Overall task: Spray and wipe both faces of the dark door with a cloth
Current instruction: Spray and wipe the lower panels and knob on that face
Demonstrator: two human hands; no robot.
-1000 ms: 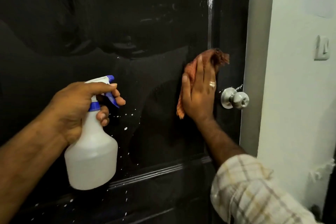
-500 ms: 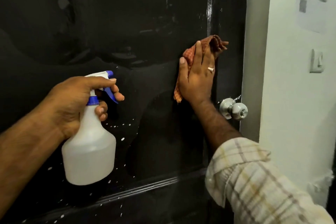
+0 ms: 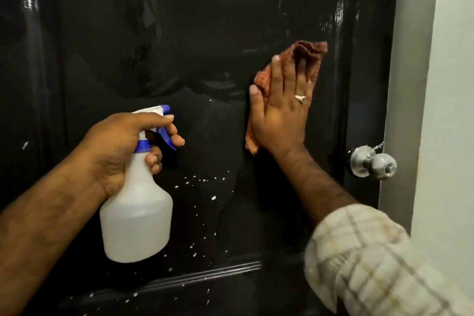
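Wiping step: the right hand presses the cloth flat on the door, up-left of the knob. Left hand grips the bottle. Droplets below the cloth probably need wiping next.

The left hand sits at eight o'clock, fingers curled in a grip, index finger hooked forward, forearm running in from seven o'clock. The right hand lies flat at two o'clock, fingers straight and pointing to twelve, its checked-sleeved forearm rising from five o'clock.
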